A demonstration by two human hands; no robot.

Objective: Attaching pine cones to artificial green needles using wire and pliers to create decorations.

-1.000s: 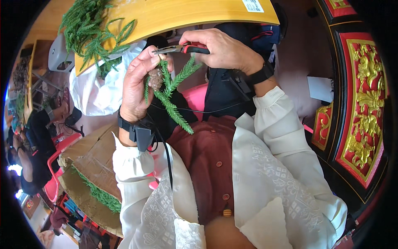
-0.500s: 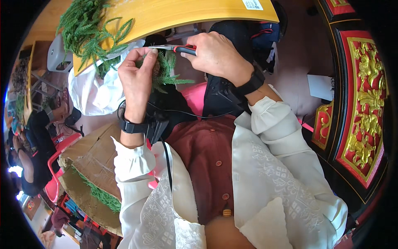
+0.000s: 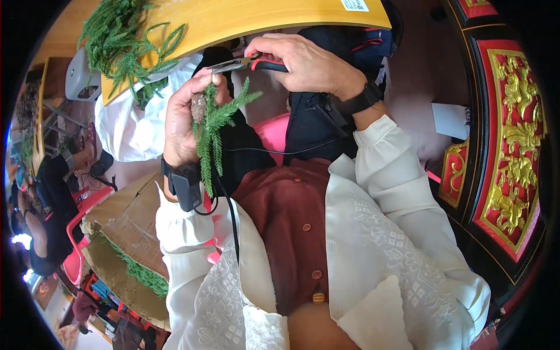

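Left hand [image 3: 182, 119] pinches a green sprig [image 3: 216, 119] with brown cone [image 3: 199, 108], near side of the yellow table [image 3: 280, 14]; right hand [image 3: 312, 64] grips pliers [image 3: 236, 64], tips beside the left fingertips — best kept steady, skin clear.

A yellow worktop [image 3: 262, 16] spans the top, a grey stool [image 3: 76, 77] near its left end. Brownish floor [image 3: 405, 114] runs toward a black-framed panel [image 3: 485, 134] (red, with raised gold carving) at right; leftward, a pink chair [image 3: 72, 266] and glaring light [image 3: 23, 240].
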